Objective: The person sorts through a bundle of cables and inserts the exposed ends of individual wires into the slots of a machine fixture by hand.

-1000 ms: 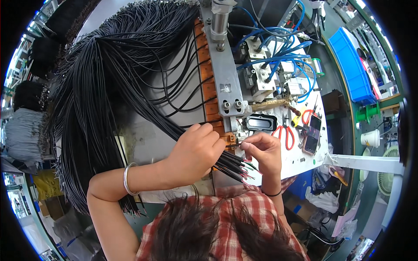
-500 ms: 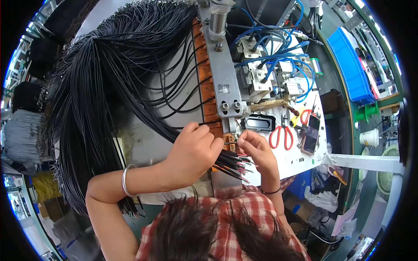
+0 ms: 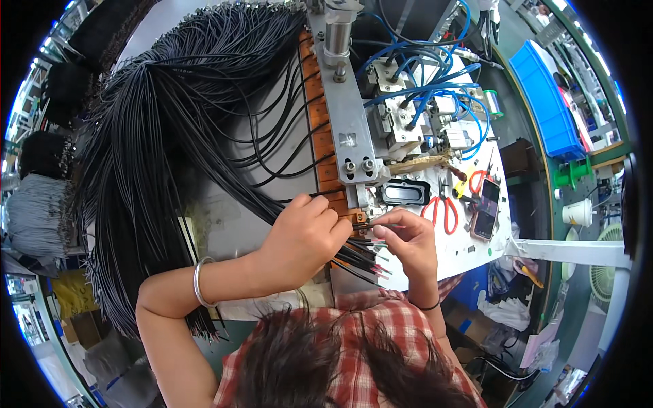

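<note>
My left hand (image 3: 305, 234) is closed over a bundle of thin black cables (image 3: 241, 187), just left of an orange block (image 3: 355, 217). Stripped cable ends (image 3: 364, 258) with red, white and green wires fan out below its fingers. My right hand (image 3: 411, 246) is closed in a pinch of thumb and forefinger on the end of one black cable, at the right side of the block. A bit of red wire shows by those fingertips. Above both hands, a row of orange blocks (image 3: 320, 139) runs beside a grey metal bar (image 3: 348, 129), with single black cables laid across it.
A large heap of black cables (image 3: 129, 163) hangs over the left side. Pneumatic fittings with blue hoses (image 3: 422, 102) stand behind right. Red-handled scissors (image 3: 445, 214), a phone (image 3: 486, 211) and a black-rimmed tray (image 3: 405, 192) lie on the white table. A blue bin (image 3: 547, 102) sits farther right.
My right hand has shifted slightly right and down, and a red wire end now shows by its fingers. The left hand stays almost in place on the bundle.
</note>
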A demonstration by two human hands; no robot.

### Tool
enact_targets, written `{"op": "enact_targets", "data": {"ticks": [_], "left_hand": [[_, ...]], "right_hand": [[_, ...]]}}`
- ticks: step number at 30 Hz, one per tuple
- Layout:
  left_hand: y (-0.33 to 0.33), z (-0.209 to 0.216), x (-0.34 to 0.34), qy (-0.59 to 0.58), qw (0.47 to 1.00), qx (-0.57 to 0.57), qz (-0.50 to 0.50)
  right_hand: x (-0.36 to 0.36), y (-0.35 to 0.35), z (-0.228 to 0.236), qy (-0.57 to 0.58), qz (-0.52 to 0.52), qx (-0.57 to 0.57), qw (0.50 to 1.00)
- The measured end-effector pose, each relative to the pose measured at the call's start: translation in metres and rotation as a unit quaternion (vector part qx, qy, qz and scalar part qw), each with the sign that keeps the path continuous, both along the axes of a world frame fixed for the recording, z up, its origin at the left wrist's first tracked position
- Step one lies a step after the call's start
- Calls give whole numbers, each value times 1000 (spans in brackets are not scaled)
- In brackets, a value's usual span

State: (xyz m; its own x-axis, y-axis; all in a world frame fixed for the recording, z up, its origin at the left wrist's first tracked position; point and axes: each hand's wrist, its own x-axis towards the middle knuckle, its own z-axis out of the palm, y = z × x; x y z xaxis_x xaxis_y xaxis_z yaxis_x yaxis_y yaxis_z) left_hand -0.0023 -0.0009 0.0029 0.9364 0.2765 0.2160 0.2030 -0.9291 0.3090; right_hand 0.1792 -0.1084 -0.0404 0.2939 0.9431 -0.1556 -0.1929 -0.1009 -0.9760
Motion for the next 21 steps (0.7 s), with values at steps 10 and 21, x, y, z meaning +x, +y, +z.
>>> {"op": "enact_targets", "data": {"ticks": [10,21], "left_hand": [[-1,3,-2,-34,998,-45,23],[0,3,-2,-19,999,-42,19]], "right_hand": [[-4,-3,0,-11,-66,15,998],[9,-1,-9,87,49,17,995]]}}
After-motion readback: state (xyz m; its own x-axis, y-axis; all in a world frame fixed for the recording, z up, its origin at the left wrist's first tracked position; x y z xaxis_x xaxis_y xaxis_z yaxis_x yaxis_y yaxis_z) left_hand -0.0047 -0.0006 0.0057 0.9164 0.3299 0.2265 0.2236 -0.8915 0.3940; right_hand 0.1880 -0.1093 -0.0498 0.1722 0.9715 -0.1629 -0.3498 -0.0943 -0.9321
